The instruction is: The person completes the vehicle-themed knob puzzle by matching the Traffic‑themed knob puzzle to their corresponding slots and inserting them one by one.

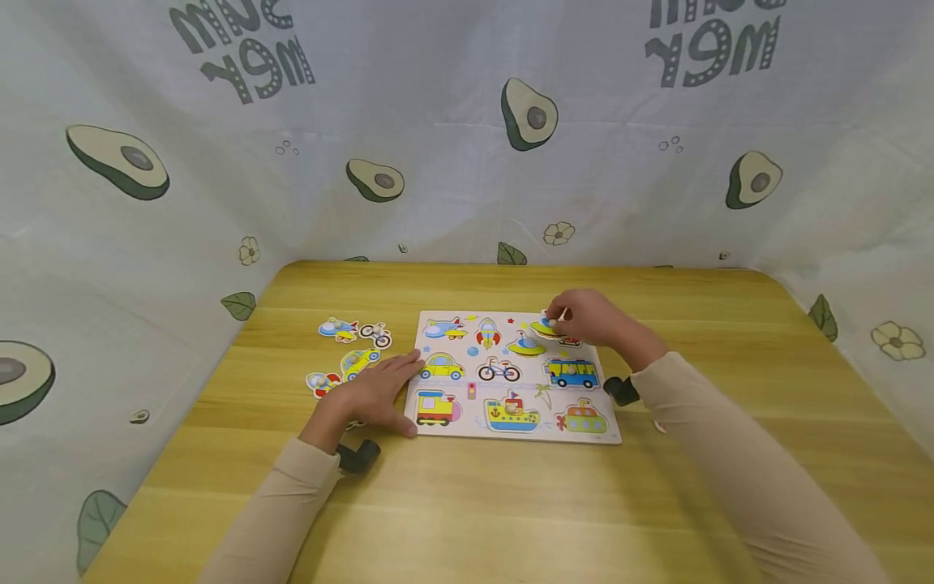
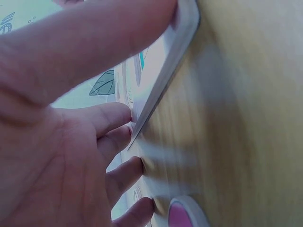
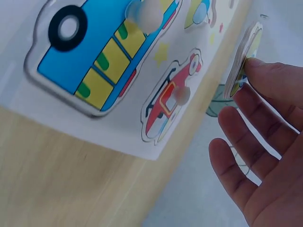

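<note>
My right hand (image 1: 594, 318) pinches a flying saucer puzzle piece (image 1: 543, 328) between thumb and fingers, raised over the upper right of a wooden puzzle board (image 1: 473, 415). In the right wrist view the piece (image 3: 244, 59) is tilted edge-on, beyond the red helicopter piece (image 3: 165, 104). The saucer picture (image 1: 526, 347) on the board lies just below and left of the held piece. My left hand (image 1: 375, 393) rests spread at the board's left edge, its thumb and fingertips touching it. A pink-faced piece (image 2: 182, 213) lies on the table beside the left fingers.
Left of the board lie loose pieces: a plane (image 1: 338, 328), a bicycle (image 1: 376, 335), a yellow car (image 1: 359, 362) and a rocket (image 1: 321, 383). Knobbed bus (image 1: 571, 373) and boat (image 1: 512, 412) pieces sit in the board. A patterned cloth (image 1: 452, 219) hangs behind the table.
</note>
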Motion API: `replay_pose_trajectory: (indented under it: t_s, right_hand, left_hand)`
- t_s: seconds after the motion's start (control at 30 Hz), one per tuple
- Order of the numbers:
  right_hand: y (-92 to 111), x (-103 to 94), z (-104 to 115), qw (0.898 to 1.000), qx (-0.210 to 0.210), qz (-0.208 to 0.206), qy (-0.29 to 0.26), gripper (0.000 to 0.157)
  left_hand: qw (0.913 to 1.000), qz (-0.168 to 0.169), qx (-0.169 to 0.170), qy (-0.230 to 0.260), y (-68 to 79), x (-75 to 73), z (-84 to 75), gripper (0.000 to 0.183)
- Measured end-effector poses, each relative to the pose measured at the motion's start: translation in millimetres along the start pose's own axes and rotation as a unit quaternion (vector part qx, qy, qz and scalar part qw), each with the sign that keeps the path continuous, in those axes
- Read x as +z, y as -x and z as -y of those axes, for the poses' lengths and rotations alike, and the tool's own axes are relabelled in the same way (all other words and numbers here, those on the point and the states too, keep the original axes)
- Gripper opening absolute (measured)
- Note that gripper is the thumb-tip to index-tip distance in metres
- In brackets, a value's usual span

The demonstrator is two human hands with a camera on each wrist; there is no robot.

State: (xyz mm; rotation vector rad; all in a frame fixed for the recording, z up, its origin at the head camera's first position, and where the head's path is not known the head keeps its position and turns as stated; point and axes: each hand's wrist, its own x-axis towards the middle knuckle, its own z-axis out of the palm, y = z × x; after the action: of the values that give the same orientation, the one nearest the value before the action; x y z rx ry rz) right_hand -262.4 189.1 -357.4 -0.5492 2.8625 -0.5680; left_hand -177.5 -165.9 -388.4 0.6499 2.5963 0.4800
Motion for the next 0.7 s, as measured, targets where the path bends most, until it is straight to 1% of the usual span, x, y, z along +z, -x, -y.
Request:
replay_pose_trajectory:
  t_s: [0.13,0.33,0.5,0.7]
  right_hand:
    - [-6,5.8,3,1.000,0.004,0.007,-0.004,0.019]
    - [-10,13.6,7,1.000,-0.017,0.018,-0.002,0.019]
    - [-12,21.0,8,1.000,-0.016,0.024,0.001,0.017]
    - [-13,27.0,10,0.999,-0.014,0.026,-0.013,0.018]
  left_hand:
    - [1.0000,0.002,-0.004,-0.005,-0.6,0.5,0.6,0.102]
    - [0.9999,0.004,-0.010,-0.002,-0.7,0.1,1.5,0.103]
    - [0.9999,0.006,-0.011,-0.001,-0.6,-0.4,0.8,0.103]
    - [0.9999,0.006,-0.011,-0.002,-0.9,-0.2,0.5,0.103]
